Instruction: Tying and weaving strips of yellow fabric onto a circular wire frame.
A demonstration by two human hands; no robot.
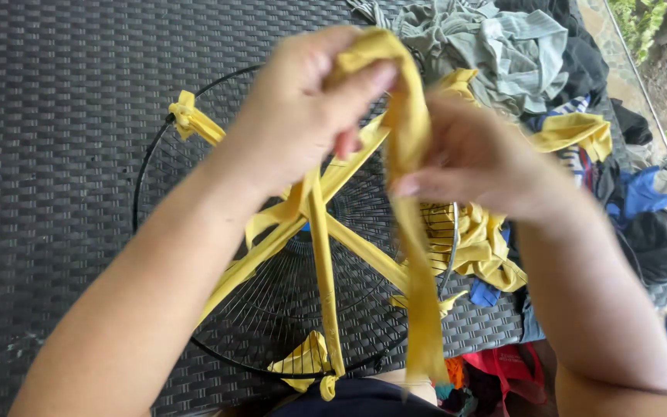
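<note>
Head view: my left hand (pixel 303 108) and right hand (pixel 476 158) both pinch a yellow strip (pixel 411 193) above the fan guard (pixel 148 166) on the tabletop (pixel 55 93). I seem to be mid-knot; next the loop needs pulling tight without slipping.

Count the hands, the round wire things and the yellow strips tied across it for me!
Bare hands: 2, left hand and right hand
Round black wire fan guard: 1
Yellow cloth strip held in both hands: 1
Yellow cloth strips stretched across the guard: about 3
Total: about 7
</note>
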